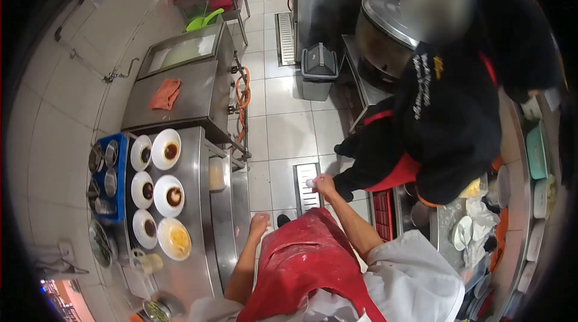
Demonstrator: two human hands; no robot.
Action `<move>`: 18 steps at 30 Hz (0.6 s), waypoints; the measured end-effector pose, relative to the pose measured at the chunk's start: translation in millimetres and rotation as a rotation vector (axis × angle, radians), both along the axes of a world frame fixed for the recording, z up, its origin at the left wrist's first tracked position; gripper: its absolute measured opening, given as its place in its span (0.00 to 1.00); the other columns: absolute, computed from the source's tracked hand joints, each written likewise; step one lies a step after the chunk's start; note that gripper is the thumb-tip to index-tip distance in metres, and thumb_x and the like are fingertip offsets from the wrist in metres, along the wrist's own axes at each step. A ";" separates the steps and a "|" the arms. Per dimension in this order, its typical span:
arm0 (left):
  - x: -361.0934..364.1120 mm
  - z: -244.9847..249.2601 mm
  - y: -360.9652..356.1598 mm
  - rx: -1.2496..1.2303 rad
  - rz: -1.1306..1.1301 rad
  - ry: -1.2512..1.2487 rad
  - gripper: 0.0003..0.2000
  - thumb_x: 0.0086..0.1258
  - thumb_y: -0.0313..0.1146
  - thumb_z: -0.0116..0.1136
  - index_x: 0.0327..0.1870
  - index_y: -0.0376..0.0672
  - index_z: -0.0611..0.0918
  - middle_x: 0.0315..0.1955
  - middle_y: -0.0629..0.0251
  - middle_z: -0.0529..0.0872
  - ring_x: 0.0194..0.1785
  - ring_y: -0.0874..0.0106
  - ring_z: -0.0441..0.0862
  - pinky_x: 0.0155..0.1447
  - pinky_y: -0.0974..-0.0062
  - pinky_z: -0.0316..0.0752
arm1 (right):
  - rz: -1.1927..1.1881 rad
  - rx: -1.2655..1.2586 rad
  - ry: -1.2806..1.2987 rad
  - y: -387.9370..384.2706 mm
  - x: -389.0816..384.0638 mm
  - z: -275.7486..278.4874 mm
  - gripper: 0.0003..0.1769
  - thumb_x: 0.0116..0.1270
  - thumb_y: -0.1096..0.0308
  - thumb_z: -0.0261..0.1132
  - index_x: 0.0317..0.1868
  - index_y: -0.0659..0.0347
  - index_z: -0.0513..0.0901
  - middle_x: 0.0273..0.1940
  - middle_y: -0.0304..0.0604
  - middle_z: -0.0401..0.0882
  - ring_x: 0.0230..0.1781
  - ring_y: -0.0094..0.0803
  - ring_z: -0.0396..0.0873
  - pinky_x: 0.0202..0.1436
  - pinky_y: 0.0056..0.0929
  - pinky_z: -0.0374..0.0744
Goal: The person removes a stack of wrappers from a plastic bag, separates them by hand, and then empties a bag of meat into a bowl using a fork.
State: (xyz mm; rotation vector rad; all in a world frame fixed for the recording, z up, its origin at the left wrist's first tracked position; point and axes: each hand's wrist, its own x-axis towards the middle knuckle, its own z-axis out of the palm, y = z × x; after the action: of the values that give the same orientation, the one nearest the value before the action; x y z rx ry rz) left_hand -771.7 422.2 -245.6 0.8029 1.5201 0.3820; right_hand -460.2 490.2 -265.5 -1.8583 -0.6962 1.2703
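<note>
My right hand is out in front of the red apron, above the floor drain, with its fingers closed on a small white object too small to name. My left hand hangs over the floor beside the steel counter, touching nothing that I can see. Its fingers are blurred, and their pose cannot be made out. Left of it on the counter stand several white bowls with dark sauce, among them one bowl. The nearest bowl holds something yellow.
A co-worker in black bends over the right-hand counter, close by. A blue tray of metal containers lies along the left wall. Ahead are a steel unit with an orange cloth, a grey bin and a large lidded pot.
</note>
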 end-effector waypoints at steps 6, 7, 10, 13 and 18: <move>-36.0 -47.9 31.1 -0.129 0.036 0.042 0.16 0.65 0.42 0.60 0.47 0.41 0.82 0.36 0.65 0.85 0.33 0.76 0.79 0.34 0.75 0.74 | -0.268 0.009 -0.146 205.3 85.4 -88.1 0.13 0.61 0.65 0.59 0.38 0.65 0.86 0.29 0.46 0.83 0.26 0.33 0.83 0.31 0.33 0.81; -33.2 -56.5 40.2 -0.164 0.012 0.094 0.18 0.66 0.43 0.59 0.49 0.40 0.82 0.35 0.64 0.85 0.35 0.73 0.79 0.38 0.73 0.75 | -0.275 -0.008 -0.318 242.8 110.1 -106.9 0.16 0.62 0.62 0.59 0.35 0.68 0.85 0.27 0.47 0.83 0.25 0.33 0.83 0.32 0.33 0.80; -26.7 -80.2 80.6 -0.313 0.109 0.030 0.20 0.66 0.46 0.58 0.50 0.39 0.82 0.38 0.60 0.85 0.40 0.70 0.80 0.45 0.73 0.76 | -0.400 0.071 -0.468 355.8 172.9 -133.3 0.18 0.62 0.61 0.58 0.37 0.68 0.86 0.27 0.46 0.84 0.28 0.34 0.84 0.37 0.32 0.80; -4.8 -79.6 143.6 -0.394 0.108 0.086 0.21 0.67 0.47 0.58 0.50 0.39 0.82 0.38 0.60 0.85 0.41 0.70 0.80 0.46 0.73 0.76 | -0.421 0.080 -0.532 467.2 221.0 -121.0 0.19 0.62 0.62 0.59 0.46 0.66 0.86 0.37 0.53 0.85 0.41 0.40 0.84 0.51 0.35 0.78; 42.0 -63.9 264.4 -0.505 0.131 0.187 0.21 0.67 0.48 0.57 0.51 0.39 0.82 0.40 0.59 0.85 0.42 0.69 0.80 0.47 0.72 0.76 | -0.454 0.027 -0.623 626.1 298.3 -173.8 0.24 0.62 0.61 0.62 0.55 0.67 0.82 0.51 0.60 0.81 0.52 0.48 0.79 0.60 0.38 0.73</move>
State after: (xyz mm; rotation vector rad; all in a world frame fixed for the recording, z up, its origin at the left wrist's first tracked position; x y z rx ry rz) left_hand -729.7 686.6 -309.5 0.3476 1.7494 0.0081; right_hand -161.9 1116.2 -439.3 -2.2397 -0.5441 0.3859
